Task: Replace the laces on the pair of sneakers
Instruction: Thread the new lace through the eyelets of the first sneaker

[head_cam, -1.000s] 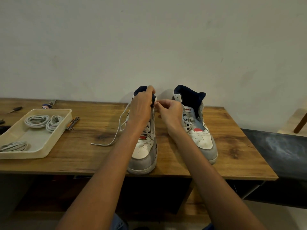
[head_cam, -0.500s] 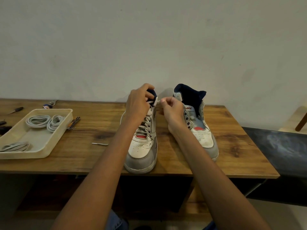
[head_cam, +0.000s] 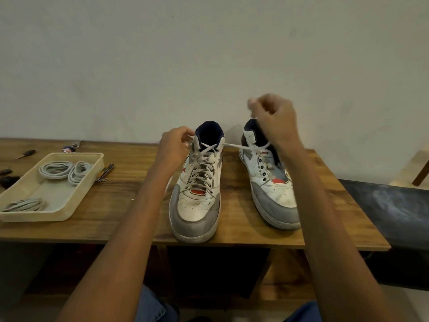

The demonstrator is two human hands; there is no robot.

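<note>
Cream plastic tray: three coiled grey laces.
Left hand: pinches white lace at laced sneaker.
Right hand: raised, gripping that lace.

My arms are bare from the bottom edge of the view up to my wrists, with no sleeves showing. My left hand and right hand wear no gloves, rings or watch that I can make out. Low in view, my knees are in blue denim jeans.
</note>
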